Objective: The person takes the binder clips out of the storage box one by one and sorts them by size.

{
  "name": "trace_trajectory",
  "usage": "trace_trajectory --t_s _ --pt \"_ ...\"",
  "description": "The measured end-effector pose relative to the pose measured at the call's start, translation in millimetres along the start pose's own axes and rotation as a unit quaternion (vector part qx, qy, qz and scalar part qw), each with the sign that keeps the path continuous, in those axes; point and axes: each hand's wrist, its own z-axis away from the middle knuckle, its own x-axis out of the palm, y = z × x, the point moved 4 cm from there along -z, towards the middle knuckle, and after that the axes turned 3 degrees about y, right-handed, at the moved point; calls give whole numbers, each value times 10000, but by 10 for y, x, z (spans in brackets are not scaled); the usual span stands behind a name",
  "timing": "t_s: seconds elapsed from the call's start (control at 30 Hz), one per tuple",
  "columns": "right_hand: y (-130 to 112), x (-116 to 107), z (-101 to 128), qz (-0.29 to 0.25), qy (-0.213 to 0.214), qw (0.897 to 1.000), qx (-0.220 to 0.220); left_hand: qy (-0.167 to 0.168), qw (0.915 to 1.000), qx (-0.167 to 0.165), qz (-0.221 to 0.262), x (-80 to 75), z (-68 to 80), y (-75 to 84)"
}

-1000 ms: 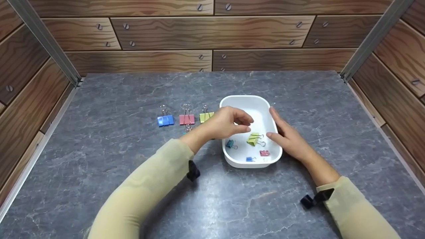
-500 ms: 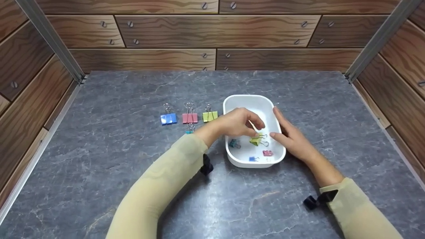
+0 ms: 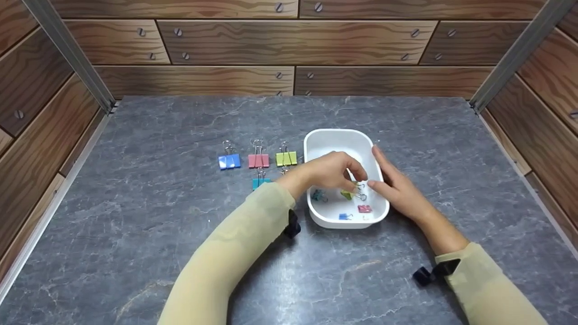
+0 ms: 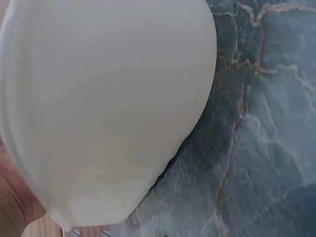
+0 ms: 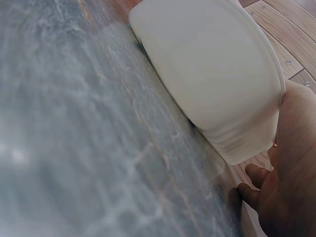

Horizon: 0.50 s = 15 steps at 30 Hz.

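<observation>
A white plastic tub [image 3: 318, 216] holds small binder clips: a yellow-green one [image 3: 346, 195], a teal one [image 3: 318, 195], a pink one [image 3: 364, 208] and a blue one [image 3: 344, 216]. My left hand [image 3: 332, 170] reaches down into it, thumb and fingers bent around the yellow-green clip and partly covering it. A gap shows between thumb and index fingertip. My right hand [image 3: 397, 189] grips the tub's right rim, thumb over the edge and fingers along the outer wall. Both wrist views mostly show the tub's outside, hiding the clips.
Left of the tub, larger binder clips lie in rows: blue [image 3: 229, 161], pink [image 3: 258, 160] and yellow-green [image 3: 286, 158] behind, teal [image 3: 261, 183] in front. My left wrist hides another clip beside the teal one. Wood-patterned walls [image 3: 289, 43] enclose the grey marbled table [image 3: 180, 122].
My left hand has moved rightward and down in the tub, to the yellow-green clip. The right hand has stayed on the rim. The head view has shifted slightly.
</observation>
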Motion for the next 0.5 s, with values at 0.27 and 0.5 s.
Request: trace_trajectory --t_s 0.27,0.5 --pt "9 3 -2 0 -21 10000 -21 30 9998 -65 -177 50 -53 -15" --pt "15 2 -2 -8 -11 10000 -59 41 9991 -105 -416 73 -80 -6"
